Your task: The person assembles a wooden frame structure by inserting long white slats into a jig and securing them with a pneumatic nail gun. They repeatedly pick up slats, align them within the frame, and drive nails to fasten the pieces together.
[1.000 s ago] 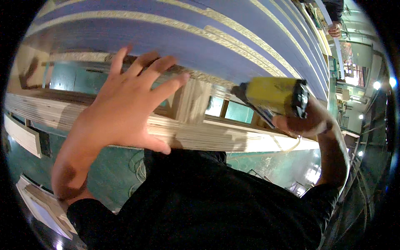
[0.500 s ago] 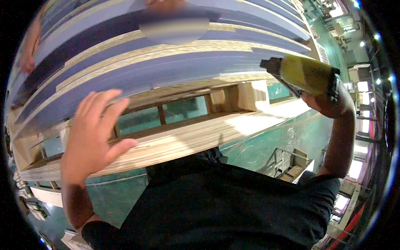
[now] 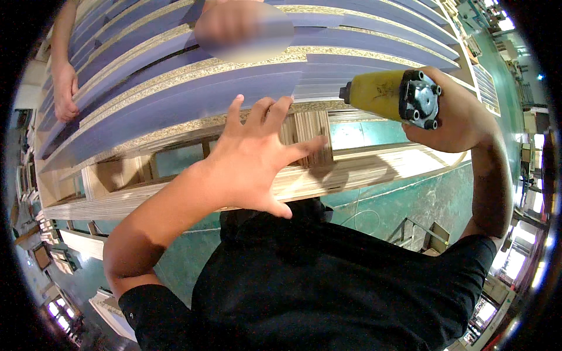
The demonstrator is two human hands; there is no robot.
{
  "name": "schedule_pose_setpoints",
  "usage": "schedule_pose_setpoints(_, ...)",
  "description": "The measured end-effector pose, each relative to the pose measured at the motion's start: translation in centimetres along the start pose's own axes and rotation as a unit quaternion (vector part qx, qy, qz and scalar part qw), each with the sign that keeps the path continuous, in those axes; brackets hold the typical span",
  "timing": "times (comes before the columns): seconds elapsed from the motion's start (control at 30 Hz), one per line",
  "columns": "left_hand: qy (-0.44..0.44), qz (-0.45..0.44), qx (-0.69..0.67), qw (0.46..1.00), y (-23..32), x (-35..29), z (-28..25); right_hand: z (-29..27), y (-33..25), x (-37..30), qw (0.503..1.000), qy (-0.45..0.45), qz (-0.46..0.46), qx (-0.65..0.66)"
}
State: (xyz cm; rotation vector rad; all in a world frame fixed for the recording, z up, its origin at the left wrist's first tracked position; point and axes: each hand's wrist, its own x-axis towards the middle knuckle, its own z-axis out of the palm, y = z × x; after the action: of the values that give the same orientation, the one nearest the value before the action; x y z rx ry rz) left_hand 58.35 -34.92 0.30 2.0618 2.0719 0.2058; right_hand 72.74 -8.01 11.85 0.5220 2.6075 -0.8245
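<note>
A yellow and black nail gun (image 3: 377, 95) is gripped in my right hand (image 3: 459, 117), its black nose pointing left above the panels. My left hand (image 3: 252, 152) is spread open over the near side of a wooden frame, with nothing in it. The fingers reach toward a wood block (image 3: 315, 134) between the frame's rails; whether they touch it I cannot tell. A layered wooden rail (image 3: 380, 174) runs along the near edge. Beyond it lie several long blue-grey panels (image 3: 228, 93) with rough chipboard edges.
Across the panels at the far left is another person's hand (image 3: 65, 96). On the green floor (image 3: 345, 205) nearest me lie a thin looped hose (image 3: 374, 221) and an open box-like wooden piece (image 3: 438, 237). Stacked boards (image 3: 61, 257) stand at the left.
My left hand has moved right along the frame, fingers still spread. The nail gun has shifted slightly left and turned its capped end toward me. The other person's hand appears farther right and lower.
</note>
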Motion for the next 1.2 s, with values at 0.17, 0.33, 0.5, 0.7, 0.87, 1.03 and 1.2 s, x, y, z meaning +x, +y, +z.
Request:
schedule_pose_setpoints(0.17,0.011,0.0,-0.031,0.999,0.0,0.6,0.3,-0.4,0.3,0.7,0.998,-0.042,-0.015,0.039)
schedule_pose_setpoints(0.33,0.016,0.009,-0.046,0.999,-0.6,0.7,0.5,-0.1,-2.4,2.3,0.992,-0.121,0.018,-0.017)
schedule_pose_setpoints(0.5,0.053,0.036,-0.064,0.996,-1.5,0.5,1.2,0.8,-3.4,4.5,0.985,-0.167,-0.008,-0.049)
schedule_pose_setpoints(0.7,0.082,0.03,-0.077,0.993,-1.7,0.3,2.0,0.9,-1.3,5.2,0.977,-0.138,-0.136,-0.092)
schedule_pose_setpoints(0.87,0.081,0.027,-0.084,0.993,-1.8,0.3,2.3,0.9,-0.1,5.6,0.97,-0.17,-0.174,-0.003)
schedule_pose_setpoints(1.03,0.072,0.03,-0.093,0.993,-1.9,0.2,2.2,0.8,-1.1,6.5,0.944,-0.226,-0.24,0.028)
schedule_pose_setpoints(1.2,0.091,0.024,-0.081,0.992,-1.9,0.1,2.4,0.6,-2.5,6.7,0.949,-0.248,-0.191,0.043)
